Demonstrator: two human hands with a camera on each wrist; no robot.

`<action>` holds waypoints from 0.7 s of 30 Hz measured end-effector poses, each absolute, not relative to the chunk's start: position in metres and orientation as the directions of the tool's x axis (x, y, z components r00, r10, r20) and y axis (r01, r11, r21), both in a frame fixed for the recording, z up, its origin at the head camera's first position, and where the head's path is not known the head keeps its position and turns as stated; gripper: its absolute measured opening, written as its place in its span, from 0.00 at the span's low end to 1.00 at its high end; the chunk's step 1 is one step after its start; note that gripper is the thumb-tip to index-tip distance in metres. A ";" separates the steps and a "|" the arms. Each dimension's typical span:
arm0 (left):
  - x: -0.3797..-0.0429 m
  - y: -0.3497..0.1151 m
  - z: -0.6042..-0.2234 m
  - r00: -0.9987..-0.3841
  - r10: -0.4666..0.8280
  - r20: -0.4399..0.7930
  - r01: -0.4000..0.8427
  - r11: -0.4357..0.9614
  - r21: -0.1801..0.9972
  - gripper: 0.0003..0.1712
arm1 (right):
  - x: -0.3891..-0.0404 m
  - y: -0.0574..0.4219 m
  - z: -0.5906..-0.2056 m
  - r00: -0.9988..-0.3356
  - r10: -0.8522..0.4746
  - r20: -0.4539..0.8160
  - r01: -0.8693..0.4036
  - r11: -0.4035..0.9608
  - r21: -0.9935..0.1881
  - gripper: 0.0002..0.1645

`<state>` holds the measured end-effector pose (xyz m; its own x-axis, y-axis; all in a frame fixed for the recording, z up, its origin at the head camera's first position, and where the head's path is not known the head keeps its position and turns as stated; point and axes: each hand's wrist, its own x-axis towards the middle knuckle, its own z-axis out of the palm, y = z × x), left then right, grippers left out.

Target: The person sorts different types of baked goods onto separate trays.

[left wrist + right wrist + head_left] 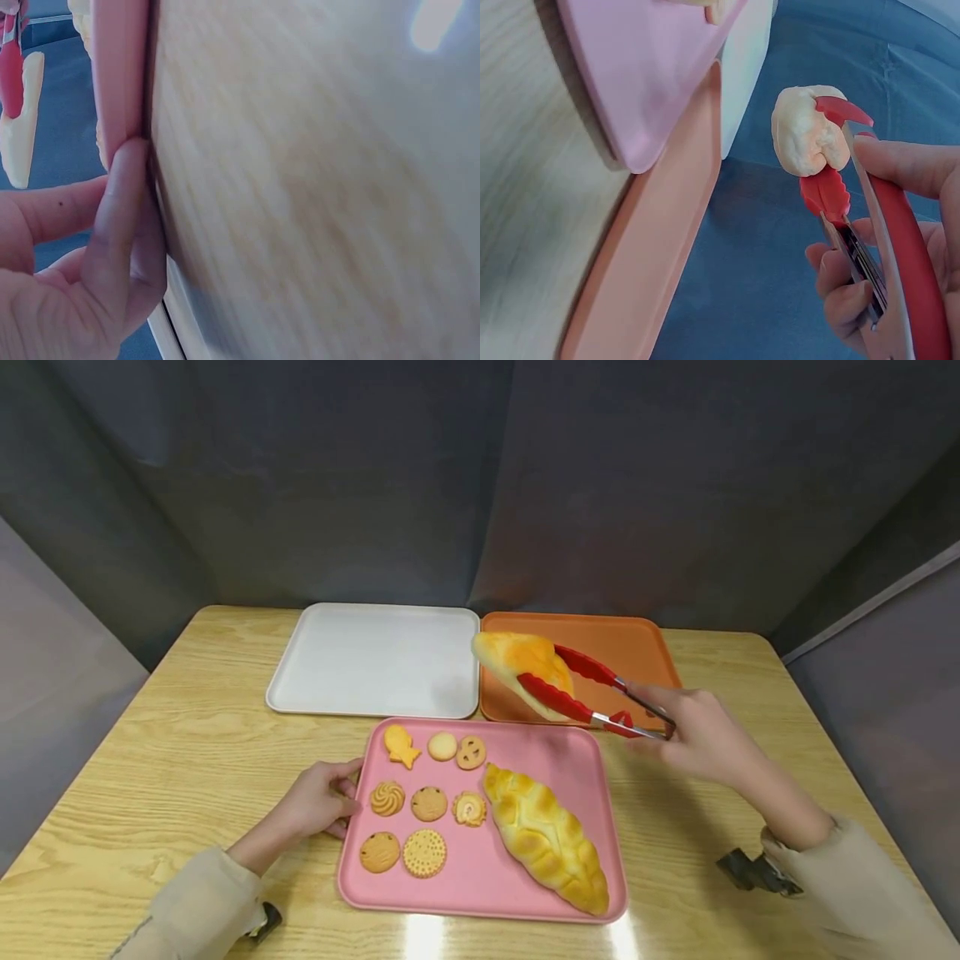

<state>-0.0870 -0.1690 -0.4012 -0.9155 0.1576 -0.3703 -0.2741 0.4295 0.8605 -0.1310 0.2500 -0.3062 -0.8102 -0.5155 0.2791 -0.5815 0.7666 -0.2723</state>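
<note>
My right hand point(701, 731) grips red-and-steel tongs point(555, 697), whose red tips clamp a golden-topped bread roll point(513, 652). The roll hangs above the orange tray point(622, 647), off its surface, as the right wrist view also shows. With its fingers at the left rim, my left hand point(318, 797) holds the pink tray point(577, 772); in the left wrist view the fingertips point(129, 154) pinch that edge. On the pink tray a braided loaf point(547, 835) lies at the right, and several cookies point(429, 803) lie in rows at the left.
A white tray point(382, 660) stands at the back left, beside the orange one. All three trays are on a wooden table point(195, 727). Dark cloth point(337, 485) hangs behind it, and grey panels point(892, 660) flank the sides.
</note>
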 end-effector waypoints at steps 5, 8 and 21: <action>-0.087 -0.169 -0.403 -0.917 0.153 -0.369 -0.273 0.434 0.859 0.36 | -0.141 0.241 -0.301 -0.823 -0.508 0.256 -0.566 0.775 -0.280 0.32; -0.088 -0.170 -0.404 -0.918 0.156 -0.366 -0.271 0.426 0.863 0.36 | -0.146 0.237 -0.298 -0.829 -0.504 0.244 -0.558 0.780 -0.283 0.32; -0.088 -0.170 -0.407 -0.920 0.148 -0.363 -0.278 0.407 0.870 0.36 | -0.171 0.217 -0.288 -0.836 -0.507 0.211 -0.549 0.784 -0.289 0.33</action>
